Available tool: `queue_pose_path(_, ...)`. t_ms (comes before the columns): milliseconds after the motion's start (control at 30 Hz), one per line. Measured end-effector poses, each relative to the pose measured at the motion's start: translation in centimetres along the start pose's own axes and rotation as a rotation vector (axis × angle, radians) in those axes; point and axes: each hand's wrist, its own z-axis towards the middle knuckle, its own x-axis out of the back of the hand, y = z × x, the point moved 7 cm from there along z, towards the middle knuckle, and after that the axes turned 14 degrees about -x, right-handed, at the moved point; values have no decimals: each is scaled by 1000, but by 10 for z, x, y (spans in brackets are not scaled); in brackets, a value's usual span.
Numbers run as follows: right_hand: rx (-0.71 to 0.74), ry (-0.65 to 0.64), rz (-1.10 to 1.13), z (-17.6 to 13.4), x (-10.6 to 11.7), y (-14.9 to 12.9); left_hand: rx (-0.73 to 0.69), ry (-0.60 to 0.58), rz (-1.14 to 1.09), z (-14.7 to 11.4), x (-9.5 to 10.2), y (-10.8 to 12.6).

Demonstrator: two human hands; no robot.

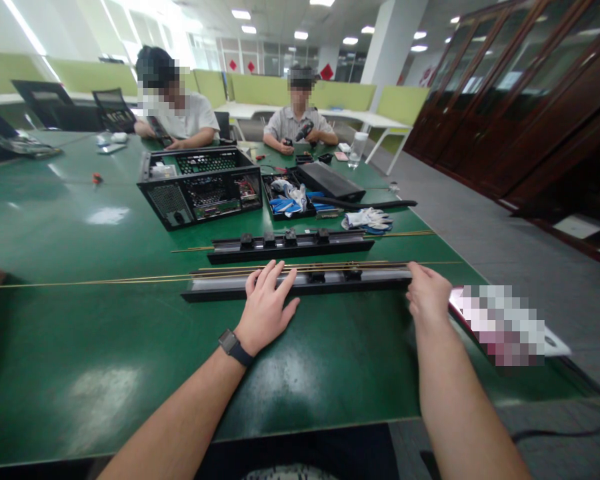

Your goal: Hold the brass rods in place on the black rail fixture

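Along the near rail (335, 288), thin gold rods (135, 280) overhang its left end, left hand (267, 310) on its middle, fingers spread, right hand (429, 293) clenched round its right end; I'd press evenly, since rods look whippy.

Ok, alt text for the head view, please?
The left hand lies spread over thin gold rods along a long black rail on a green table; the right hand grips the rail's right end. Beyond are a second rail, an open computer case and two people.
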Motion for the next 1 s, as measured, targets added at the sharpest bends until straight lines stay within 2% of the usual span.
queue_pose_path(233, -82, -74, 144, 8, -7, 2, 0, 9, -1, 0, -1, 0)
queue_pose_path(400, -120, -36, 119, 8, -7, -2, -2, 4, 9, -1, -1, 0)
queue_pose_path(767, -175, -77, 147, 5, -9, 1, -2, 9, 8, 0, -2, -1)
queue_pose_path(1000, -187, -188, 120, -5, -20, 3, 15, -8, -6, 0, -1, -1)
